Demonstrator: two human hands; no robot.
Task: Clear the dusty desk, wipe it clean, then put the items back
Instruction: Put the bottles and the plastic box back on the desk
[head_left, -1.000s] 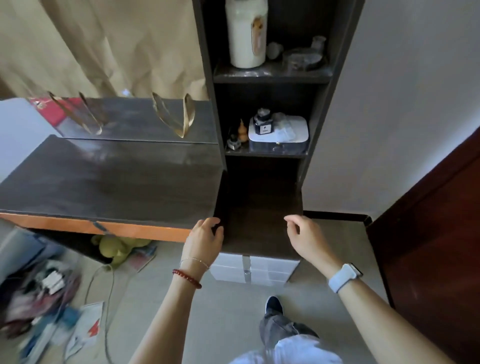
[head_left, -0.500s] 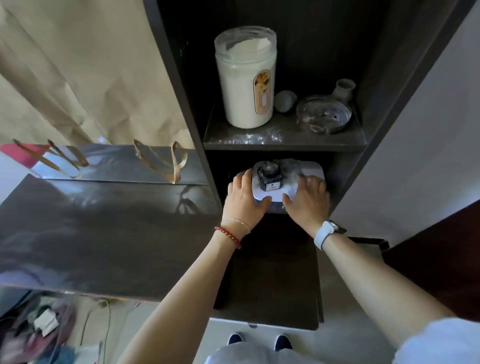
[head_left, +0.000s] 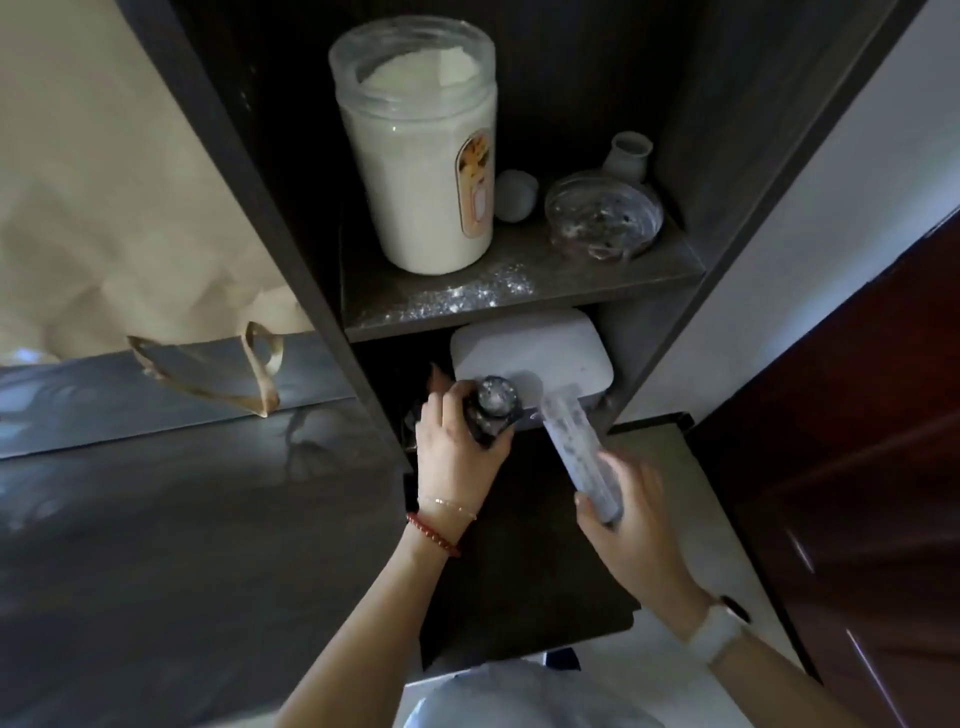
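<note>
My left hand (head_left: 457, 452) grips a small dark ink bottle (head_left: 492, 410) with a dusty cap, held just in front of the lower shelf opening. My right hand (head_left: 631, 512) holds a flat, dusty translucent packet (head_left: 579, 447), tilted up toward the shelf. Behind both sits a white box (head_left: 530, 348) on the lower shelf. The dark desk top (head_left: 182, 545) spreads to the left, and a lower dark surface (head_left: 519, 571) lies under my hands.
The upper shelf (head_left: 519, 291), speckled with white dust, carries a tall jar of white powder (head_left: 421, 161), a small white round object (head_left: 515, 195), a glass dish (head_left: 602, 215) and a little white vase (head_left: 629, 156). A dark wooden door (head_left: 857, 493) stands at right.
Both hands were resting on the white box with the bottle on it. Now the left hand has lifted the ink bottle off and the right hand has pulled the flat packet away.
</note>
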